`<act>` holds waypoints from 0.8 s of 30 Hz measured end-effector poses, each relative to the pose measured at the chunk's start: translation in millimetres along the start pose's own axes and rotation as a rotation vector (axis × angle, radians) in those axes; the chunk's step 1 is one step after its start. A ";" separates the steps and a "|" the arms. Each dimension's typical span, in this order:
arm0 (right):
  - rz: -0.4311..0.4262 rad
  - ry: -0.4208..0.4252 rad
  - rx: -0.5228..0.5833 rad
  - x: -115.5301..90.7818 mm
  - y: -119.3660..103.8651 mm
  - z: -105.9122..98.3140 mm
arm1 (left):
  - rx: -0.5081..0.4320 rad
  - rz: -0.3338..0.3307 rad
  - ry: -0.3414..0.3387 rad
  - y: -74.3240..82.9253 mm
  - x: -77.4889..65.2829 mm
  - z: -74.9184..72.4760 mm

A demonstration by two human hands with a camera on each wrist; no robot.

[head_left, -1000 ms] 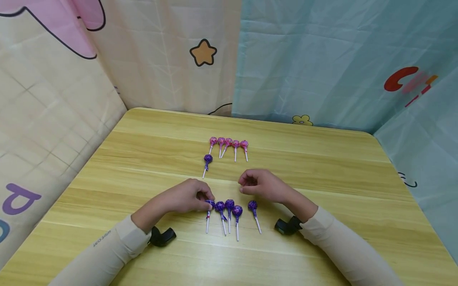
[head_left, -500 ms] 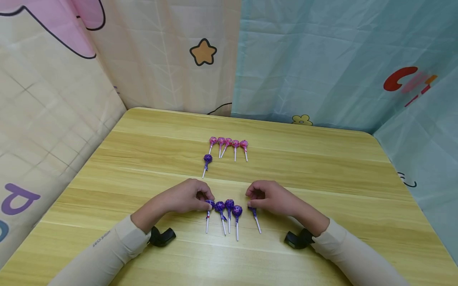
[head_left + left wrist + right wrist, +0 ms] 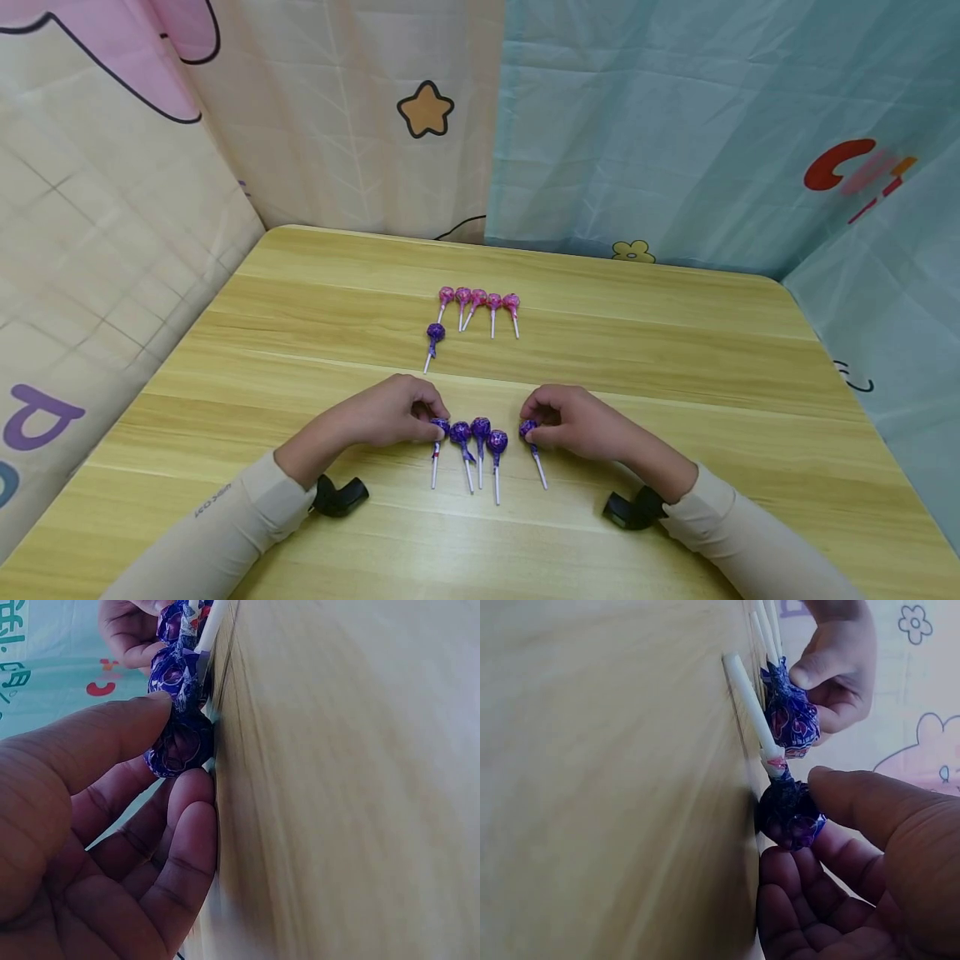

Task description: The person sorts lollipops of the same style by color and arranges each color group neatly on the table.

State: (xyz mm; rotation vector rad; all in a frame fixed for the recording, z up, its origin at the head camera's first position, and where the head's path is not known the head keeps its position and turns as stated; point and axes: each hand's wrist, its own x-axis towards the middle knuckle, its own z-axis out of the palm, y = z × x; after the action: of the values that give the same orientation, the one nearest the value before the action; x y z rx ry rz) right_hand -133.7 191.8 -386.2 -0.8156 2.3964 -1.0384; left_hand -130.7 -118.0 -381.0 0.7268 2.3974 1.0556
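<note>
My left hand (image 3: 390, 410) pinches the ball of a purple-wrapped lollipop (image 3: 180, 746) between thumb and fingers, at the left end of the near row. At the row's right end, my right hand (image 3: 576, 423) has its thumb and fingers around the ball of another purple lollipop (image 3: 789, 816). Both lollipops lie on the table with their white sticks pointing toward me. Between the hands lie three more purple lollipops, a left one (image 3: 461, 434), a middle one (image 3: 481, 428) and a right one (image 3: 497, 442). A gap separates these from the lollipop at my right hand.
Farther back on the wooden table (image 3: 675, 350) is a row of several pink lollipops (image 3: 478, 297). Just below its left end lies a single purple lollipop (image 3: 436, 332). Printed curtains (image 3: 645, 125) stand behind the table's far edge.
My right hand has come down and slightly right, from above the table onto the rightmost purple lollipop, and now grips its ball. The left hand has stayed on its lollipop.
</note>
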 end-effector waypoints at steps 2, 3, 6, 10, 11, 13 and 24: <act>-0.006 0.001 -0.007 -0.2 0.1 0.5 | 0.000 0.000 0.000 -0.1 0.1 0.0; -0.011 0.001 -0.011 -0.3 0.2 0.8 | -0.001 -0.001 -0.001 -0.1 0.1 0.0; -0.023 0.004 -0.022 -0.2 0.5 1.3 | -0.003 -0.003 -0.001 -0.3 0.1 -0.1; -0.028 0.002 -0.033 0.3 1.3 1.1 | -0.001 -0.005 0.000 -0.3 0.0 -0.1; -0.028 0.000 -0.033 0.5 1.4 1.0 | 0.000 -0.004 0.001 -0.1 0.0 -0.1; -0.020 -0.002 -0.032 1.1 2.3 0.6 | 0.000 -0.005 0.002 0.3 -0.3 0.0; -0.024 -0.017 -0.014 2.3 5.7 -0.7 | -0.010 0.012 -0.010 -4.4 -2.4 -0.9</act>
State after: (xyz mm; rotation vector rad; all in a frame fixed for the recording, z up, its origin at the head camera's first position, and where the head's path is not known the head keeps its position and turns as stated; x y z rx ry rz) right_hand -137.8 193.9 -390.3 -0.8570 2.3884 -1.0207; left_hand -130.7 -122.5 -383.4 0.7414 2.3804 1.0657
